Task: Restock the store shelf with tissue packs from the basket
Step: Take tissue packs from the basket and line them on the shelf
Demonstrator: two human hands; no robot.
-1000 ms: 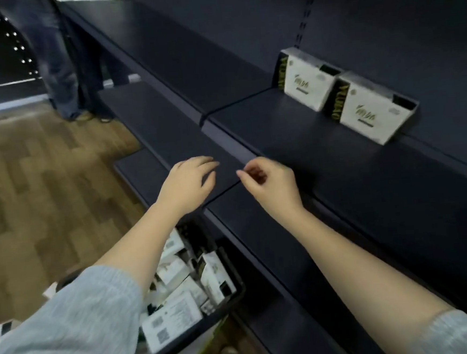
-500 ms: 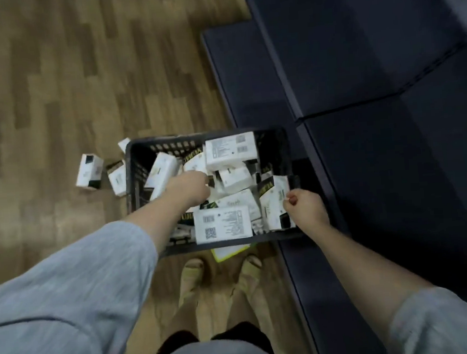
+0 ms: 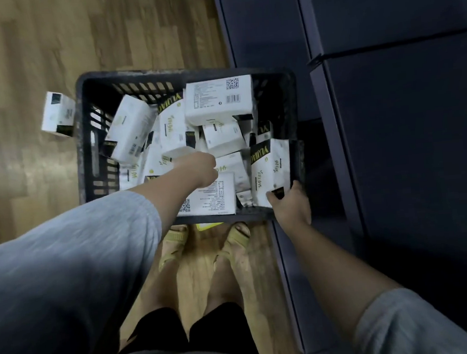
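A black plastic basket [image 3: 84, 138] sits on the wooden floor in front of me, piled with several white tissue packs that have black and yellow ends. My left hand [image 3: 198, 169] reaches down onto the middle of the pile. Its fingers are hidden, so its grip is unclear. My right hand [image 3: 290, 204] is at the basket's near right corner, thumb and fingers closed around the lower end of an upright tissue pack [image 3: 270, 168]. A large pack with a barcode [image 3: 218, 99] lies on top at the back.
Dark shelf boards [image 3: 405, 135] run along the right, touching the basket's side. One loose tissue pack [image 3: 58, 113] lies on the floor left of the basket. My feet in yellow sandals [image 3: 176, 242] stand just behind the basket.
My view dropped from the shelf to the basket on the floor. Both hands moved down into the basket, and the right hand closed on the upright pack at the right side.
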